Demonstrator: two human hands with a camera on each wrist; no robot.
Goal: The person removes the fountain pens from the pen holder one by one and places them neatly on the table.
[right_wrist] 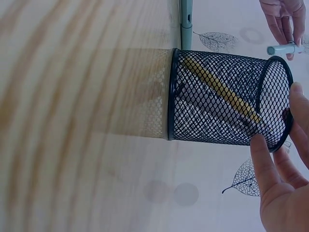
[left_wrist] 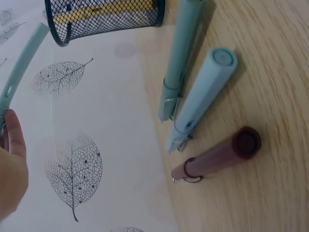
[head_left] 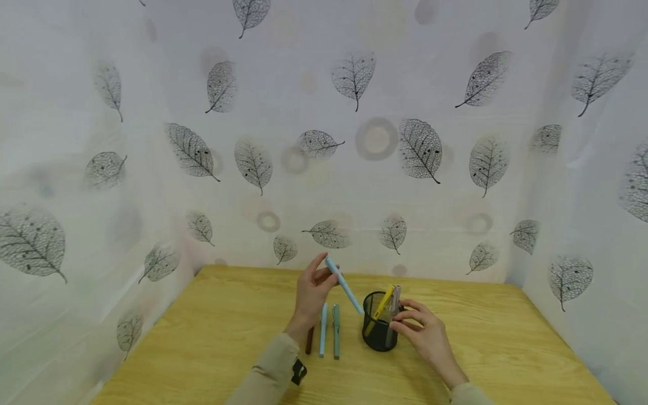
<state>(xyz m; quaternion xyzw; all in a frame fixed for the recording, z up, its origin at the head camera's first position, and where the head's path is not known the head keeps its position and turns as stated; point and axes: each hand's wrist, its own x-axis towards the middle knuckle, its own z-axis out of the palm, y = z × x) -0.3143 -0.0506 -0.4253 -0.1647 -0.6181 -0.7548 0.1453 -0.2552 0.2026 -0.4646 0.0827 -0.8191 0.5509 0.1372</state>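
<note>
My left hand pinches a light blue pen near its upper end. The pen slants down to the right, its lower end beside the rim of a black mesh pen holder. A yellow pen and a greyish pen stand tilted inside the holder. The right hand grips the holder's rim, with fingertips against the mesh in the right wrist view. To the left of the holder lie a green pen, another light blue pen and a dark red pen, side by side.
The wooden table ends at a pale leaf-patterned sheet that hangs behind it and along both sides. A black strap is at the left sleeve.
</note>
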